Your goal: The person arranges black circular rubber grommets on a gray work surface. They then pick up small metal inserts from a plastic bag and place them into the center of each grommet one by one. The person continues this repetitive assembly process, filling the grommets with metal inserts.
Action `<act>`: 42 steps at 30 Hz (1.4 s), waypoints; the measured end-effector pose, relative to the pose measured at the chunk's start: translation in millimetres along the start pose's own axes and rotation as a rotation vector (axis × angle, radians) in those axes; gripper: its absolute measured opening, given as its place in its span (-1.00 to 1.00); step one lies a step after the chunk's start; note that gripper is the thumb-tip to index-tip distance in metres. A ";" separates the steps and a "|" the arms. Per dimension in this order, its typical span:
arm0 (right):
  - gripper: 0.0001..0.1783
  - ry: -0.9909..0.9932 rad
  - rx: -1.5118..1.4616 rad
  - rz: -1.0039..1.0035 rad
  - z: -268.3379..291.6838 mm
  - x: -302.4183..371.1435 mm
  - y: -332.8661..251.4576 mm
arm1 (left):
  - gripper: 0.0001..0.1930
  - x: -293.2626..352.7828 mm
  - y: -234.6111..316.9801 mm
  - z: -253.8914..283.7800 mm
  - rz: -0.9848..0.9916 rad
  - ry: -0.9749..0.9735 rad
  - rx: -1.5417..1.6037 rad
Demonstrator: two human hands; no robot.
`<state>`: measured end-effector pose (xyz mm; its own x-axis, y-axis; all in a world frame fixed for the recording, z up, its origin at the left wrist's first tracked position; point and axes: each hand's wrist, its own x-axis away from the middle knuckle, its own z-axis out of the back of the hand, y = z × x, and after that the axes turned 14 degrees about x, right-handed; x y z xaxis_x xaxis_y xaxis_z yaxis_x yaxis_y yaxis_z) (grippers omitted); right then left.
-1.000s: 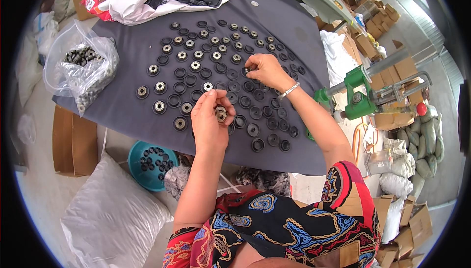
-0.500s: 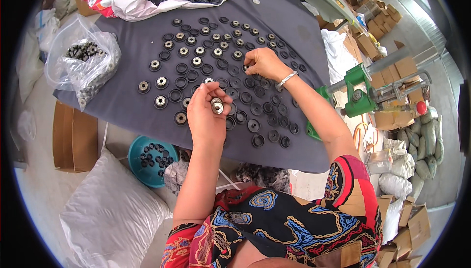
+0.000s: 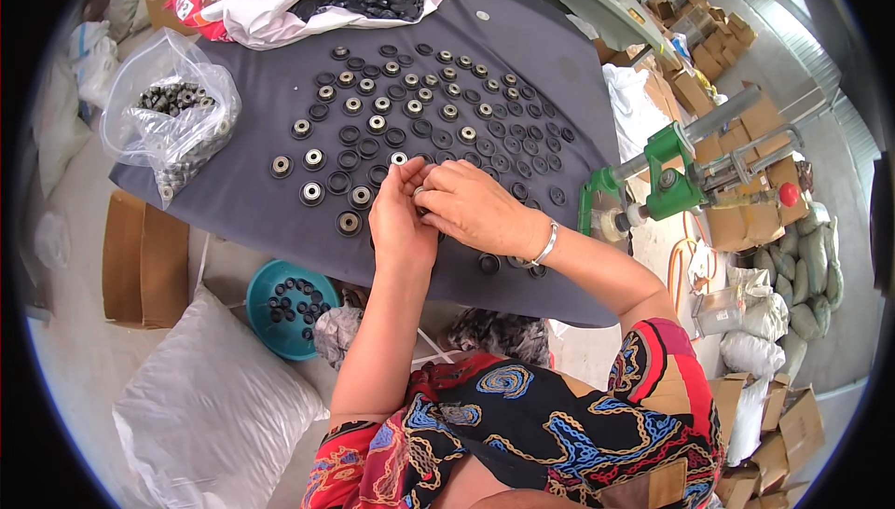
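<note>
Cupped over the near part of the table, my left hand [image 3: 403, 220] holds small metal ball bearings, mostly hidden by its fingers. My right hand [image 3: 480, 206], wearing a silver bangle, reaches across into the left palm. Its fingertips are pinched at a bearing [image 3: 419, 193] there, of which only a sliver shows. Round black rings [image 3: 340, 182] lie in loose rows about both hands. Many toward the left and back have a metal bearing seated in the middle, such as the bearing-fitted ring [image 3: 311, 194]; those on the right are mostly bare black.
A clear bag of bearings [image 3: 200, 141] stands on the table's left, and a white sack of black parts [image 3: 266, 7] at the back. To the right is a green hand press [image 3: 667, 178] with a red knob. Below sit a teal basin [image 3: 266, 337] and a white sack [image 3: 210, 406].
My right hand has left a ring at the right of the table and come back to my left palm. One more ring there appears to hold a bearing. The view has shifted slightly.
</note>
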<state>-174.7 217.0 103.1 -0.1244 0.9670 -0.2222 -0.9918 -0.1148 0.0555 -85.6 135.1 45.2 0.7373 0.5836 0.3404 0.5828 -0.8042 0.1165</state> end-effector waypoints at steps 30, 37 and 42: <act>-0.78 -0.156 0.100 -0.368 -42.4 -25.5 100.8 | -0.61 2.9 20.1 -4.3 -0.173 -0.059 0.106; -0.80 0.136 -0.010 -0.100 -2.7 -24.4 39.9 | -0.53 3.4 16.4 -7.1 -0.077 -0.074 0.072; -0.77 0.098 0.037 0.001 -4.8 -20.0 9.4 | -0.50 5.1 12.5 -5.1 -0.046 -0.124 -0.018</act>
<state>-181.7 195.5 103.3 -0.1290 0.9400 -0.3160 -0.9903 -0.1052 0.0913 -76.3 127.5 53.2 0.7475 0.6281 0.2161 0.6112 -0.7778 0.1465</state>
